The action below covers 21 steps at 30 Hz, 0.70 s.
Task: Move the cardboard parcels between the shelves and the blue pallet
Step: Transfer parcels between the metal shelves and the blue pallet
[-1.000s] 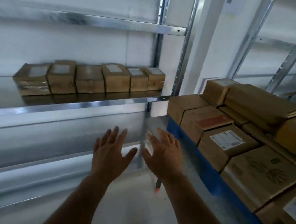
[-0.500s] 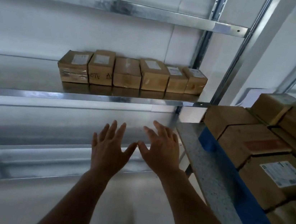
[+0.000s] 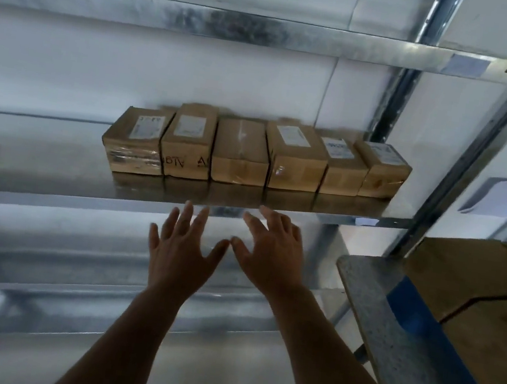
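Several cardboard parcels (image 3: 240, 153) stand side by side in a row at the back of a metal shelf (image 3: 56, 162). My left hand (image 3: 181, 251) and my right hand (image 3: 271, 255) are raised next to each other in front of the shelf's front edge, below the row. Both have fingers spread and hold nothing. More brown parcels (image 3: 472, 285) lie on the blue pallet (image 3: 416, 316) at the right edge, mostly cut off by the frame.
A grey speckled platform (image 3: 389, 322) carries the pallet at the lower right. Metal uprights (image 3: 463, 155) rise between the shelving and the pallet. An upper shelf beam (image 3: 235, 25) crosses above. A lower shelf (image 3: 41, 276) runs under my hands.
The view has swung left and closer to the shelf, so the pallet parcels slid out to the right. Both hands have risen toward the shelf edge, still spread and holding nothing.
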{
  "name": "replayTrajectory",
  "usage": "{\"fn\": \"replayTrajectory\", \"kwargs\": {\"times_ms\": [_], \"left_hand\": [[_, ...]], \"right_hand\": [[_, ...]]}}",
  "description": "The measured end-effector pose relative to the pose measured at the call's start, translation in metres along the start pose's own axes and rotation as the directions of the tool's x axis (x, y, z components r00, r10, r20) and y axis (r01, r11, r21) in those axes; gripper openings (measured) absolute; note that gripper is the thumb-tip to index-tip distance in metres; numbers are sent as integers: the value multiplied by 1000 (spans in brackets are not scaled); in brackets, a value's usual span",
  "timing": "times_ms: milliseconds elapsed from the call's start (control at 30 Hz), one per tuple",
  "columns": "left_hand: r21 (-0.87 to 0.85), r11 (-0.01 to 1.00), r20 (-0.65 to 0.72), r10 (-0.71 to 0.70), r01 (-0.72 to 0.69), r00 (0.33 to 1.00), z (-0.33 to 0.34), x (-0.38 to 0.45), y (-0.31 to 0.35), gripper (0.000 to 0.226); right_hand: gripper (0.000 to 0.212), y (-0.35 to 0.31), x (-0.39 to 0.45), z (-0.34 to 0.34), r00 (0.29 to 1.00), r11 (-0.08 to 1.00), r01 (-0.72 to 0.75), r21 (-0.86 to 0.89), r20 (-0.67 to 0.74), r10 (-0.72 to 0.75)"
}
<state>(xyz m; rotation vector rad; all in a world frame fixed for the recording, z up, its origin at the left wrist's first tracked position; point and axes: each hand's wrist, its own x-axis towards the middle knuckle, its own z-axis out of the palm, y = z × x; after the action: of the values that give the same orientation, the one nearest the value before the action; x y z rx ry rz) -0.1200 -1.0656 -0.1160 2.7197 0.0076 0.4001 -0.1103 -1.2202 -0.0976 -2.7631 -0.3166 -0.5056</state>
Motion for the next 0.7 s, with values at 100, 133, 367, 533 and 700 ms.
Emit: {"fn": "replayTrajectory", "kwargs": {"times_ms": [100, 133, 367, 533, 700], "left_hand": [[9, 999, -32, -40, 40, 999, 5, 26, -10, 78], [8, 999, -34, -54, 54, 998, 7, 33, -14, 78], [14, 991, -21, -134, 134, 991, 14, 60, -50, 75], [23, 986, -4, -165, 165, 986, 15, 84, -84, 76], [1, 986, -21, -164, 164, 986, 4, 127, -127, 77]], "right_hand": [[53, 0, 32, 13, 1000, 1000, 25, 8, -5, -25], [54, 0, 41, 18, 999, 999, 32, 10, 9, -32], [55, -12, 85, 51, 994, 996, 80, 46, 66, -83], [55, -32, 112, 76, 991, 993, 97, 65, 81, -102], [57, -62, 157, 104, 990, 992, 65, 106, 114, -77]]}}
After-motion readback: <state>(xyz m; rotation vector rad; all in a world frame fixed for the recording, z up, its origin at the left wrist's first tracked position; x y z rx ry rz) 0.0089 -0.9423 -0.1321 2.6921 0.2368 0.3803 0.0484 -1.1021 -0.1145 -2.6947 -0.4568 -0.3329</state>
